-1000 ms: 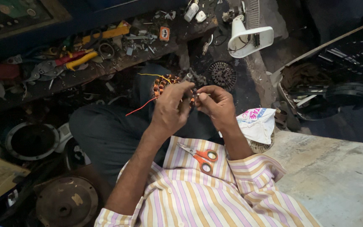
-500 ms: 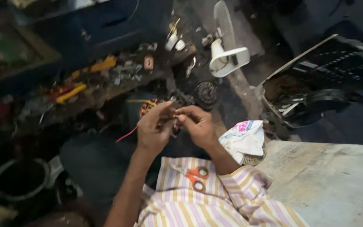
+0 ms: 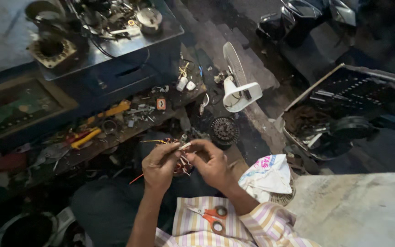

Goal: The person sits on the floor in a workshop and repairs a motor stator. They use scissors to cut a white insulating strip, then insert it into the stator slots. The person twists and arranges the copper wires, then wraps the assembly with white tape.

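Observation:
My left hand and my right hand meet over my lap, both pinching thin wires of a small copper-wound motor coil held between them. A red wire trails down to the left from the coil. Most of the coil is hidden behind my fingers. Orange-handled scissors lie on the striped cloth on my lap, just below my right wrist.
A low shelf ahead carries yellow-handled tools, pliers and small parts. A round black stator and a white fan part lie beyond my hands. A crumpled plastic bag sits right, beside a concrete slab. An open dark casing lies farther right.
The view has tilted up and forward, showing more of the blue cabinet and floor. My hands stay together on the coil, fingers shifting slightly on the wires.

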